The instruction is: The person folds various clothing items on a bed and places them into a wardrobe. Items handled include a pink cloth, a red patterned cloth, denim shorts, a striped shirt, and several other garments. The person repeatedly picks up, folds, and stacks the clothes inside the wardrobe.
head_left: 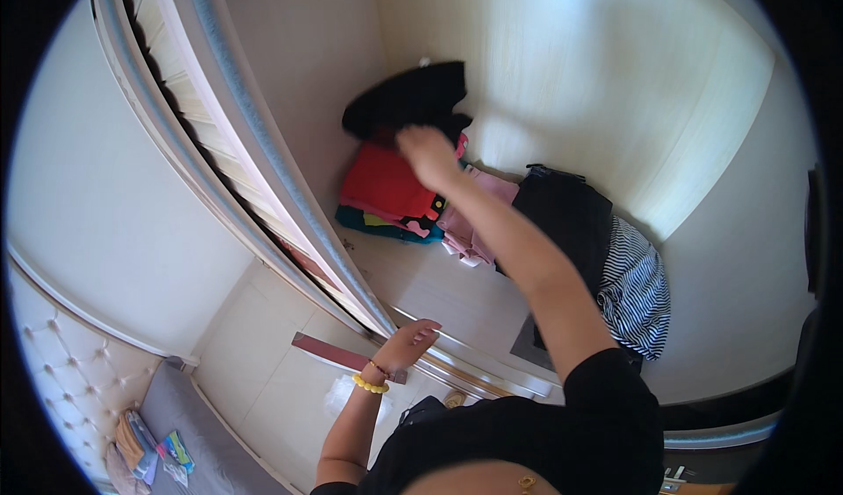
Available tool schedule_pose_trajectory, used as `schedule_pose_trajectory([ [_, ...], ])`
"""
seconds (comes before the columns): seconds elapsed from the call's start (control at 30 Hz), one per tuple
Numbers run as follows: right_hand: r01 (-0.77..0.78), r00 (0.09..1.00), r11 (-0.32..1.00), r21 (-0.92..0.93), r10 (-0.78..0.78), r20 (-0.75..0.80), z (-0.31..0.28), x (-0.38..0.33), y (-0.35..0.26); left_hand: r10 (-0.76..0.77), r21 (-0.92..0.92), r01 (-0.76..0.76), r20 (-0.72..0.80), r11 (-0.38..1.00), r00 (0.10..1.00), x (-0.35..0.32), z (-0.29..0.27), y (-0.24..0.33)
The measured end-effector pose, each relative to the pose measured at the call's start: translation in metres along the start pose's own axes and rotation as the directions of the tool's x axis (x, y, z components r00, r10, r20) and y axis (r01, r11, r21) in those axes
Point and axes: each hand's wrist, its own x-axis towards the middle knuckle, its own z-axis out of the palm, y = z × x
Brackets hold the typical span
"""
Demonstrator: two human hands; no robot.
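Inside the wardrobe, my right hand (428, 154) reaches in over a pile of clothes, its fingers closed at the lower edge of a black garment (408, 100). Motion blurs both the hand and the cloth, and part of the garment stands up against the wardrobe's back corner. Beneath it lies a folded red garment (382, 183), stacked on dark green clothing (376, 221). Pink folded clothes (479, 218) sit beside that pile, partly behind my forearm. Empty, my left hand (408, 343) hovers near the sliding-door track, fingers stretched out, a yellow bead bracelet (370, 383) at the wrist.
Black clothes (566, 209) and a striped garment (634, 289) lie to the right on the wardrobe floor. The sliding door's edge (255, 126) rises on the left. A long reddish box (338, 354) and a white plastic bag (351, 398) rest on the tiles; a grey bed (198, 433) stands lower left.
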Motion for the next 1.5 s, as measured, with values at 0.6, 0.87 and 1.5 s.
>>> schedule_pose_trajectory([
  [0.6, -0.814, 0.571, 0.552, -0.18, 0.705, -0.42, -0.147, -0.384, 0.067, 0.62, 0.426, -0.537, -0.075, 0.728, 0.781, 0.117, 0.114, 0.067],
  [0.87, -0.855, 0.204, 0.055, -0.516, 0.949, -0.238, -0.128, -0.472, 0.118, 0.67, 0.86, -0.41, 0.114, 0.303, 0.734, 0.248, 0.203, 0.076],
  [1.5, -0.795, 0.543, 0.429, -0.428, 0.819, -0.187, -0.088, -0.485, -0.046, -0.162, 0.393, 0.205, -0.14, 0.897, 0.977, -0.135, 0.152, 0.01],
])
